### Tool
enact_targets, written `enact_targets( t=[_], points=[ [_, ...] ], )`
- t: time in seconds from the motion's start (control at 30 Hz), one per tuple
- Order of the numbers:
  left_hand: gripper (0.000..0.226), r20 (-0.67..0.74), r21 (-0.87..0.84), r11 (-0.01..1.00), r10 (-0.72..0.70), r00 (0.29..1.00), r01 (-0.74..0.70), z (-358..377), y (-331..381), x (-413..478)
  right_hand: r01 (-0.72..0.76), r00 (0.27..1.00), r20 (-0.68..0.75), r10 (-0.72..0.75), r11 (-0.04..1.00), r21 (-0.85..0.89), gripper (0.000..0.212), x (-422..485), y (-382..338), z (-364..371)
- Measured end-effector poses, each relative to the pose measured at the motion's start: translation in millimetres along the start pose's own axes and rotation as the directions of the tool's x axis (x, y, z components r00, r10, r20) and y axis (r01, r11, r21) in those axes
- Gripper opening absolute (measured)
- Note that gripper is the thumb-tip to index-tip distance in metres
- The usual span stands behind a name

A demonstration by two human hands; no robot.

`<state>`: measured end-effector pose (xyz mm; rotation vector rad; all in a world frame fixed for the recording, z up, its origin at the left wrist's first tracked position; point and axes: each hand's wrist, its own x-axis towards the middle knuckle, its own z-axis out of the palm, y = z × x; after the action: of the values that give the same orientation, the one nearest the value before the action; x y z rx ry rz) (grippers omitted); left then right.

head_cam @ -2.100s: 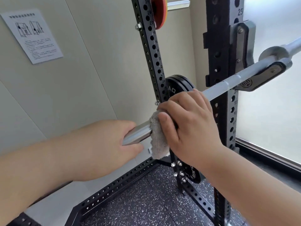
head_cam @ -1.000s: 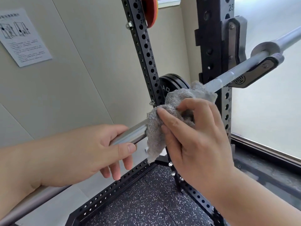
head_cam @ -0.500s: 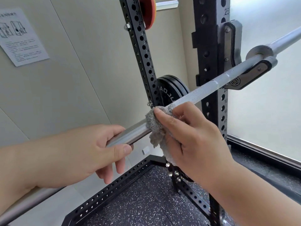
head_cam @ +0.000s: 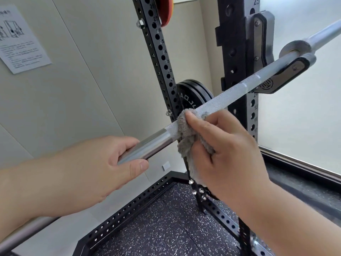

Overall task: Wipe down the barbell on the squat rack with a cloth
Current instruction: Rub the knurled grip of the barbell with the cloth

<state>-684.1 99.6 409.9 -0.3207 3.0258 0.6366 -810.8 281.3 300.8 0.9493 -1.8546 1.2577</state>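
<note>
Barbell (head_cam: pixel 221 98): rests on the squat rack (head_cam: pixel 233 52) hook, slanting up to the right.
Cloth (head_cam: pixel 186 145): grey, wrapped over the knurled shaft, tail hanging below.
Left hand (head_cam: pixel 99 163): grip closed around the smooth shaft, just beside the cloth.
Right hand (head_cam: pixel 227 150): grip pinching the cloth against the barbell.
Behind: black weight plates (head_cam: pixel 195 93) on the rack.

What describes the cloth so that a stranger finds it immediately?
A long steel barbell crosses the black rack. Where its rough part begins, the right hand holds the cloth over it: the only soft, fuzzy grey thing.
</note>
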Motion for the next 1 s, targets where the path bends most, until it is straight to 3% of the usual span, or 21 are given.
enact_targets(
  t=[0.1, 0.23, 0.4, 0.53, 0.67, 0.8, 0.93, 1.0],
  points=[
    [0.042, -0.021, 0.105, 0.994, -0.009, 1.000, 0.011, 1.0, 4.5, -1.8, 0.102, 0.992, 0.073, -0.100, 0.995, -0.023, 0.042, -10.8, -8.7, 6.3],
    [0.035, -0.085, 0.232, 0.970, -0.050, 0.995, 0.069, 2.4, 12.3, -3.7, -0.028, 0.999, -0.031, 0.027, 0.999, -0.023, 0.046, 3.6, 6.8, 0.4],
    [0.028, -0.098, 0.300, 0.951, -0.044, 0.994, 0.072, 2.5, 15.5, -5.0, 0.087, 0.994, 0.068, -0.086, 0.996, -0.014, 0.044, -9.4, -7.4, 3.9],
    [0.033, -0.117, 0.349, 0.935, -0.021, 0.993, 0.060, 3.8, 16.0, -4.6, -0.007, 1.000, -0.006, 0.006, 0.998, -0.067, 0.046, -0.7, 2.3, -0.3],
    [0.033, -0.115, 0.371, 0.929, 0.027, 0.993, 0.018, 3.7, 16.3, -5.5, 0.088, 0.994, 0.066, -0.084, 0.994, -0.068, 0.044, -14.3, -9.7, 7.4],
    [0.042, -0.136, 0.412, 0.911, 0.032, 0.990, 0.028, 4.6, 16.4, -6.0, 0.010, 1.000, -0.020, -0.012, 0.996, -0.092, 0.044, -3.5, 0.0, 2.5],
    [0.039, -0.178, 0.470, 0.883, 0.082, 0.981, 0.012, 7.0, 16.4, -9.3, 0.106, 0.987, 0.128, -0.094, 0.990, -0.090, 0.046, -19.3, -18.7, 6.9],
    [0.037, -0.210, 0.477, 0.879, 0.103, 0.972, 0.010, 8.8, 17.5, -10.6, 0.119, 0.986, 0.133, -0.103, 0.986, -0.119, 0.045, -13.1, -13.3, 0.6]
  ],
)
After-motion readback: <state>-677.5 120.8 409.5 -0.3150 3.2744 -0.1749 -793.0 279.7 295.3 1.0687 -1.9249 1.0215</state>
